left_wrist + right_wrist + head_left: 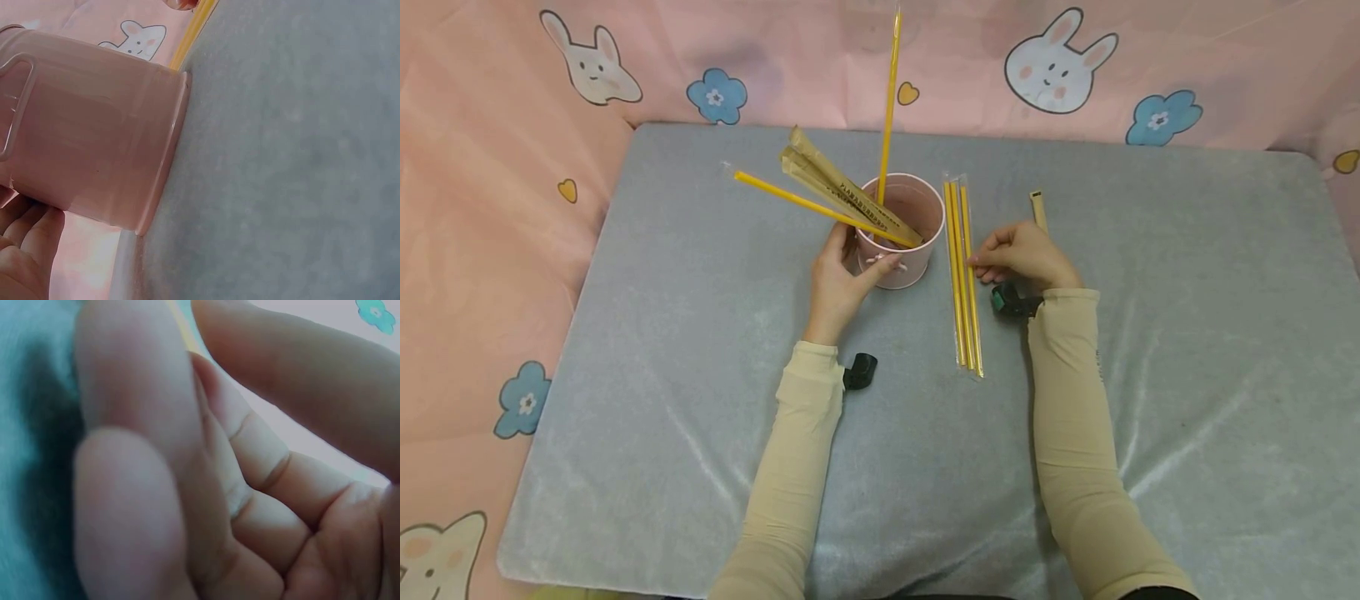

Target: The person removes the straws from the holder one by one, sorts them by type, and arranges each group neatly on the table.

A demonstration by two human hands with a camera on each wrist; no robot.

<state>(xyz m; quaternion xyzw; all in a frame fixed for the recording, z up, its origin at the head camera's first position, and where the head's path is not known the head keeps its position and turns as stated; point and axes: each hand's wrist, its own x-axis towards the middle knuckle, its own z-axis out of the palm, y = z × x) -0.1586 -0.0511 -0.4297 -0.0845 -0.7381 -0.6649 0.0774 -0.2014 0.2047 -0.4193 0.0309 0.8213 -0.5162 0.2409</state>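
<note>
A small pink bucket (913, 268) stands upright on the table, and my left hand (838, 279) grips its near left side, thumb in front. Leaning in it are several printed brown paper sleeves (842, 185) and two yellow straws (889, 108) in clear wrappers. Right of the bucket, three wrapped yellow straws (958, 279) lie side by side. My right hand (1026, 252) is at the rightmost one, fingertips right at its edge. In the right wrist view the thumb (294, 369) stands apart from the bent fingers, with a yellow sliver showing between them.
Beyond the right hand lies another brown paper sleeve (1038, 210), partly hidden by that hand. A grey cloth covers the table (700, 467). Pink curtains (820, 58) with rabbits and flowers hang along its back and left sides.
</note>
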